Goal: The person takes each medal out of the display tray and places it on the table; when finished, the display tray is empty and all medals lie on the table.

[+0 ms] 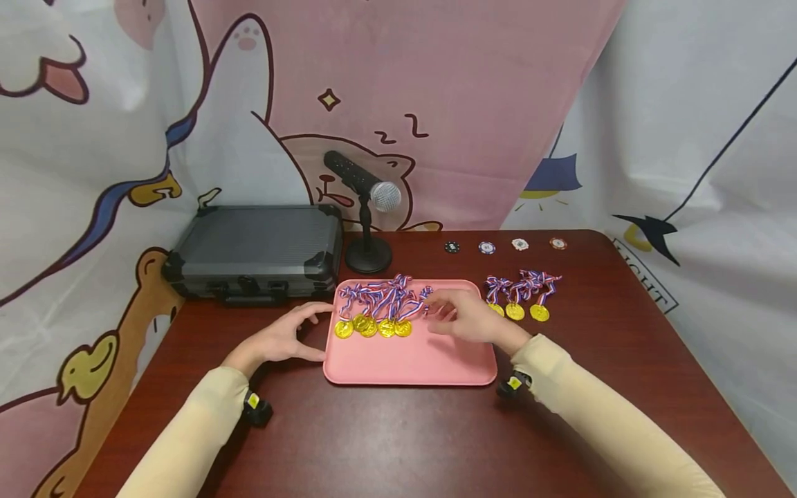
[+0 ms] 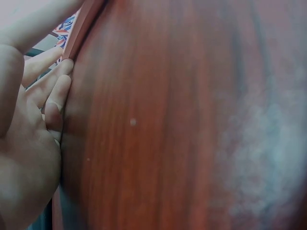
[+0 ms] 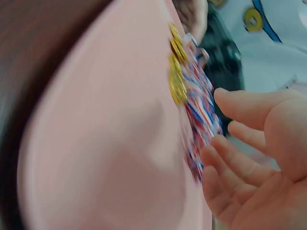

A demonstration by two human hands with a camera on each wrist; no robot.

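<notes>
Lying in the far left part of a smooth, pink, rectangular tray with rounded corners and a low raised rim [image 1: 411, 363] is a cluster of round, shiny gold medals [image 1: 387, 328]. Five discs can be made out, lined up unevenly, two of them overlapped, and their faces are marked with relief. Above them, narrow red, white and blue striped fabric ribbons [image 1: 389, 296] are bunched and knotted into a tangle reaching toward the far rim. The near half of the tray is left bare.

The left rim is touched by the person's left hand [image 1: 288, 337], its thumb and fingers spread apart. Over the right part of the tray the person's right hand [image 1: 463, 318] is held with fingers loosely bent and nothing gripped; as its wrist view is blurred, whether a ribbon is brushed by the fingertips cannot be told.

Beyond the right hand, three similar gold medals with striped ribbons [image 1: 515, 311] are laid on a glossy, reddish-brown, wood-grained table [image 1: 386, 443]. Behind the tray are placed a closed, dark grey, ribbed case with black corners [image 1: 255, 238] and a black microphone with a silver mesh head [image 1: 361, 181], mounted on a round-based stand.
</notes>
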